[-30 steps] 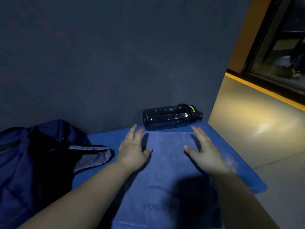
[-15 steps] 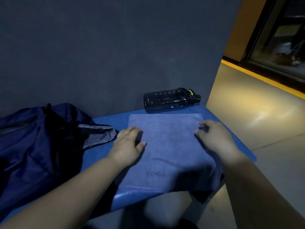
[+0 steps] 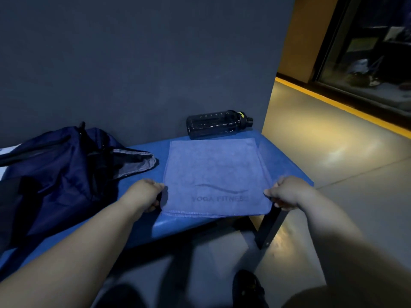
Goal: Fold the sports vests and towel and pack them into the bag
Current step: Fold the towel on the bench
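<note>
Head view: left hand and right hand pinch the near corners of the towel, 9 and 3 o'clock. I'd lift evenly and fold toward 12, edges matched.

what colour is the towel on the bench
The towel is dusty blue with darker YOGA FITNESS lettering, seen best in the head view.

Reaches forward with both bare forearms, set apart and roughly parallel, backs of the hands turned up. Grips with the left hand the edge of the towel lying just to its right, fingers curled in at that edge. Pinches with the right hand the opposite edge, just to its left, thumb pointing inward above the curled fingers.
</note>
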The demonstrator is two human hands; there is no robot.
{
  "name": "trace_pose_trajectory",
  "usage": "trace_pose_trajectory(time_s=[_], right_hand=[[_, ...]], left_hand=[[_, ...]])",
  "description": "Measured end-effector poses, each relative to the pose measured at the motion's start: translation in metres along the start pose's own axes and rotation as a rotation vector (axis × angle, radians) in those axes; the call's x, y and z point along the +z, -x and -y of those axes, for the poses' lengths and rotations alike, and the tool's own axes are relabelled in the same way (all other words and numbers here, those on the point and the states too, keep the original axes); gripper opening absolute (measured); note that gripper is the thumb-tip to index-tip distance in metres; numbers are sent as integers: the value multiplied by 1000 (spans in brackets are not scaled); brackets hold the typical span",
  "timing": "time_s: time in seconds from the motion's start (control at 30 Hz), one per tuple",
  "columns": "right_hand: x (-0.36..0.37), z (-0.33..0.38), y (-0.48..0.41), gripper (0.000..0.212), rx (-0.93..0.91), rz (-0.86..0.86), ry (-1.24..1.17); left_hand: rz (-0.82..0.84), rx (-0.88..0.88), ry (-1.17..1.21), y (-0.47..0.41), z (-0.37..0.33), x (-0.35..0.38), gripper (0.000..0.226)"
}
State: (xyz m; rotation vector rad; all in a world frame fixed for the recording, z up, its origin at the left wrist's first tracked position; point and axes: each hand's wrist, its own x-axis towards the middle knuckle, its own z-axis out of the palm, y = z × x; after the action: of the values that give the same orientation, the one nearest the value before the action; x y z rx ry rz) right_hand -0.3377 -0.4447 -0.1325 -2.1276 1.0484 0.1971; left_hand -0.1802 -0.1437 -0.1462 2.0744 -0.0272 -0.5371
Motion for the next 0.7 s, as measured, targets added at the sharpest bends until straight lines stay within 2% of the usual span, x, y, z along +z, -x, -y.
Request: trace_pose_trajectory(time_s=[0.1, 0.33, 0.57, 0.7], right_hand=[[9, -3, 5, 33, -5, -32, 8], [17, -1, 4, 38, -14, -149, 92], [16, 2, 0, 37, -27, -128, 104], [16, -1, -6, 38, -40, -108, 105]], left_hand=[[15, -100, 169, 5, -1, 2, 29], [59, -18, 82, 7, 3, 0, 22], [64, -19, 77, -3, 11, -2, 12], [84, -27, 68, -5, 11, -1, 20]])
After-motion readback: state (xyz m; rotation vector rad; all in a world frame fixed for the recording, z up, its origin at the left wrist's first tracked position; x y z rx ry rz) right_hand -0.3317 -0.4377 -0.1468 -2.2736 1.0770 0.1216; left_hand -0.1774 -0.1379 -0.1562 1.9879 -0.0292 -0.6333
